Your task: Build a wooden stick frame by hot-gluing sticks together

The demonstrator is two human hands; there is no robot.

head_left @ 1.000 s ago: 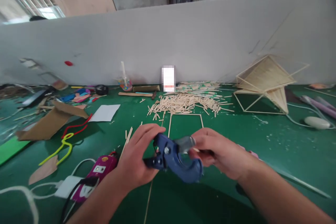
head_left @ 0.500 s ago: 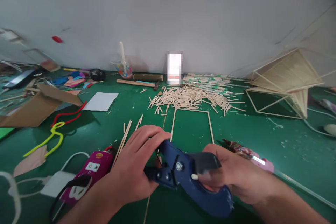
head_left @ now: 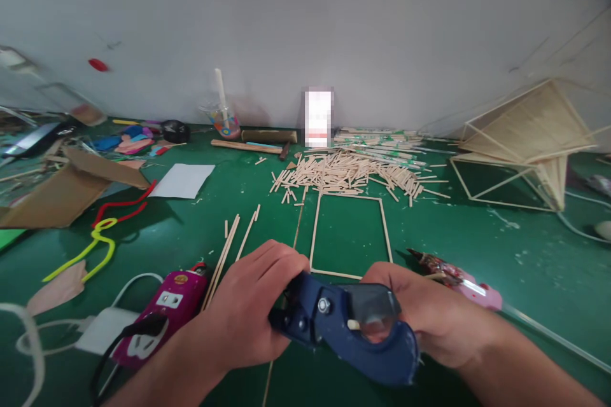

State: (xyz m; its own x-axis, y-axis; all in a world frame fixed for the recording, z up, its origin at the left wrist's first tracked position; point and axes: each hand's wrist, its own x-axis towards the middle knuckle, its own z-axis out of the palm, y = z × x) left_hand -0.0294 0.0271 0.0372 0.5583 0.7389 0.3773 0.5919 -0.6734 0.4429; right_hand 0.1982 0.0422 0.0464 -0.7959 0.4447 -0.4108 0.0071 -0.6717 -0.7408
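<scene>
My left hand (head_left: pixel 265 305) is closed around the handles of a blue pipe cutter (head_left: pixel 344 331), its hooked jaw and dark blade pointing right. Between blade and jaw shows the pale end of a thin wooden stick (head_left: pixel 353 325). My right hand (head_left: pixel 410 305) is closed behind the jaw, holding that stick; its fingers are partly hidden by the cutter, and a bit of wood sticks out past the hand on the right. Just beyond both hands, a rectangular frame of thin sticks (head_left: pixel 351 274) lies flat on the green table (head_left: pixel 267 222).
Behind the frame lies a heap of short stick pieces (head_left: pixel 344 172). A hot glue gun (head_left: pixel 470 289) rests at right, below a stick-built model (head_left: pixel 520 140). At left are loose long sticks (head_left: pixel 224 254), a magenta power strip (head_left: pixel 165 311) and cardboard (head_left: pixel 62 194). A blurred bright screen (head_left: pixel 317 117) stands at the wall.
The cutter's handles have come closer together in my left hand. The cutter has tilted and sunk slightly, and the near side of the stick frame now shows above it.
</scene>
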